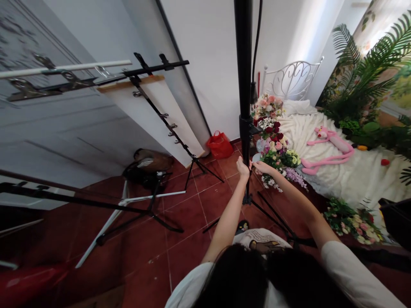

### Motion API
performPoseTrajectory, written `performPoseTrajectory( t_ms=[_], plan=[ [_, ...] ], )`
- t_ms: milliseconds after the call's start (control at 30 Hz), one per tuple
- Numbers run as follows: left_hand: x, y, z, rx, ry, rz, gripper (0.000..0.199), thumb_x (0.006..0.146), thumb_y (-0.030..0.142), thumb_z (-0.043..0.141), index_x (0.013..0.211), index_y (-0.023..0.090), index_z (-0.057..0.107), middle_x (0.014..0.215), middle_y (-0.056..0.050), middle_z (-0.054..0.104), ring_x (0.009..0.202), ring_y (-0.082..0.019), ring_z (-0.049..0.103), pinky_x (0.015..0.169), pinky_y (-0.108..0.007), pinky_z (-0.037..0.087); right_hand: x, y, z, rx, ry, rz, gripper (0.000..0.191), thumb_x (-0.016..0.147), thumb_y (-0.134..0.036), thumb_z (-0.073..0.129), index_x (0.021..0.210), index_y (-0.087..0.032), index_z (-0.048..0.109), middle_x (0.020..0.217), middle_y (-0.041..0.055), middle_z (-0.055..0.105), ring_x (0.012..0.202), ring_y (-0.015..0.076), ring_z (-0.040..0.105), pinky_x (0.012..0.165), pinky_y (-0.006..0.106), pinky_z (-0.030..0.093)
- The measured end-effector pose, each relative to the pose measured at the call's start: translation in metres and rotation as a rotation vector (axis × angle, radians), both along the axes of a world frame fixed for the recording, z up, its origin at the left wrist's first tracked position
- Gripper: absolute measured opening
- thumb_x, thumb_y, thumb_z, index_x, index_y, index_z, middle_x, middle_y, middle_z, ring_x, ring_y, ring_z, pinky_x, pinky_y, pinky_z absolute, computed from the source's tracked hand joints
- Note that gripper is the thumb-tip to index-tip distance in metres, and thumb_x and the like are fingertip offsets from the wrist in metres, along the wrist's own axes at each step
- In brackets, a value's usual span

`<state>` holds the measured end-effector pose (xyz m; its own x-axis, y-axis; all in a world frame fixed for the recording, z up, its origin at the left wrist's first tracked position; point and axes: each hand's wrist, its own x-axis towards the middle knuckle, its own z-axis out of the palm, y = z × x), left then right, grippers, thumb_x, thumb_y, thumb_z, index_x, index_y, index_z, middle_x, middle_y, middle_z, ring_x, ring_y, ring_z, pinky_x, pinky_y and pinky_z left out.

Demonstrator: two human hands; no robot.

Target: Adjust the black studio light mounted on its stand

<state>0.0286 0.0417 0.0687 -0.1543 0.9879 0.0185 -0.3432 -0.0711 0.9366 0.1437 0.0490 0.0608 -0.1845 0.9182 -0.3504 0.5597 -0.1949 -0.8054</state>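
Note:
A tall black light stand [244, 85] rises upright in front of me, with a clamp collar [246, 124] above my hands and legs spread on the floor. My left hand [243, 167] is closed around its pole from the left side. Right beside it, my right hand [261, 167] has its fingers pinched together at the pole's right side, on what looks like a small dark knob. The fingers largely cover that knob. A black cable [257, 47] hangs down along the upper pole.
At left stand backdrop stands with clips and a white panel [173, 115]. A red bag [220, 144] sits by the wall. Artificial flowers [272, 137], a bed with a white blanket [369, 167] and a pink plush toy [334, 147] are at right. Tripod legs [205, 167] cross the tiled floor.

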Motion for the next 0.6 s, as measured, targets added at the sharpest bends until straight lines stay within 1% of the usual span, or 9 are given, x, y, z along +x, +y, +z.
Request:
performPoseTrajectory(
  t_ms=[100, 167, 233, 300, 333, 367, 467, 533, 600],
  plan=[
    [0.0, -0.001, 0.001, 0.008, 0.019, -0.003, 0.065, 0.091, 0.05, 0.013, 0.04, 0.021, 0.042, 0.032, -0.001, 0.037, 0.032, -0.009, 0.035, 0.04, -0.024, 0.029, 0.005, -0.001, 0.014, 0.021, 0.092, -0.016, 0.041, 0.084, -0.052, 0.055, 0.06, -0.019, 0.051, 0.04, -0.0019, 0.051, 0.035, 0.0104, 0.043, 0.044, 0.023, 0.039],
    [0.0, 0.0, -0.001, 0.004, 0.038, 0.009, 0.065, 0.089, 0.054, 0.013, 0.041, 0.021, 0.042, 0.032, 0.0, 0.036, 0.032, -0.009, 0.035, 0.039, -0.023, 0.027, 0.009, -0.001, 0.033, 0.168, 0.129, -0.093, 0.036, 0.083, -0.051, 0.058, 0.067, -0.018, 0.054, 0.049, -0.0009, 0.056, 0.046, 0.0115, 0.052, 0.054, 0.023, 0.045],
    [0.001, 0.0, -0.002, -0.016, 0.038, 0.02, 0.065, 0.088, 0.057, 0.014, 0.041, 0.021, 0.042, 0.032, 0.001, 0.036, 0.032, -0.008, 0.034, 0.039, -0.022, 0.027, 0.009, -0.001, 0.061, 0.385, 0.242, -0.118, 0.033, 0.079, -0.049, 0.063, 0.084, -0.017, 0.057, 0.071, 0.0018, 0.064, 0.067, 0.0132, 0.061, 0.069, 0.025, 0.05],
    [0.002, 0.001, -0.003, -0.036, 0.026, 0.021, 0.065, 0.087, 0.058, 0.014, 0.042, 0.021, 0.042, 0.033, 0.001, 0.037, 0.031, -0.008, 0.034, 0.038, -0.022, 0.027, 0.0, -0.003, 0.094, 0.564, 0.431, -0.018, 0.044, 0.074, -0.048, 0.069, 0.103, -0.018, 0.054, 0.094, 0.0037, 0.064, 0.088, 0.0146, 0.062, 0.082, 0.028, 0.05],
    [0.002, 0.001, -0.003, -0.041, 0.019, 0.018, 0.065, 0.088, 0.058, 0.014, 0.042, 0.021, 0.042, 0.033, 0.0, 0.037, 0.031, -0.008, 0.034, 0.038, -0.023, 0.026, -0.007, -0.004, 0.111, 0.629, 0.52, 0.038, 0.049, 0.072, -0.047, 0.071, 0.108, -0.02, 0.052, 0.1, 0.0033, 0.062, 0.095, 0.0151, 0.061, 0.086, 0.029, 0.05],
    [0.003, 0.001, -0.003, -0.042, 0.012, 0.015, 0.064, 0.088, 0.057, 0.014, 0.042, 0.021, 0.042, 0.034, 0.0, 0.037, 0.031, -0.008, 0.034, 0.038, -0.023, 0.026, -0.017, -0.005, 0.127, 0.701, 0.582, 0.05, 0.053, 0.071, -0.048, 0.072, 0.111, -0.021, 0.05, 0.103, 0.0023, 0.06, 0.099, 0.0154, 0.06, 0.088, 0.029, 0.05],
    [0.004, 0.0, -0.002, -0.048, -0.016, 0.024, 0.063, 0.089, 0.053, 0.015, 0.042, 0.021, 0.042, 0.034, 0.001, 0.037, 0.031, -0.008, 0.032, 0.037, -0.023, 0.025, -0.051, -0.006, 0.167, 0.841, 0.609, -0.028, 0.049, 0.076, -0.05, 0.065, 0.111, -0.019, 0.049, 0.102, 0.0011, 0.057, 0.1, 0.0148, 0.059, 0.089, 0.032, 0.049],
    [0.004, 0.0, -0.002, -0.04, -0.042, 0.028, 0.062, 0.089, 0.051, 0.017, 0.043, 0.02, 0.044, 0.034, 0.001, 0.038, 0.031, -0.008, 0.032, 0.037, -0.023, 0.025, -0.069, -0.005, 0.183, 0.862, 0.582, -0.122, 0.043, 0.078, -0.051, 0.063, 0.103, -0.018, 0.052, 0.093, 0.0011, 0.058, 0.091, 0.0145, 0.061, 0.083, 0.031, 0.052],
    [0.002, -0.001, -0.002, -0.035, -0.07, -0.001, 0.061, 0.088, 0.053, 0.022, 0.044, 0.019, 0.046, 0.033, 0.001, 0.039, 0.031, -0.008, 0.033, 0.038, -0.023, 0.026, -0.079, -0.003, 0.191, 0.839, 0.552, -0.181, 0.039, 0.078, -0.051, 0.064, 0.094, -0.017, 0.053, 0.082, 0.0009, 0.059, 0.082, 0.0147, 0.061, 0.075, 0.029, 0.053]
  ],
)
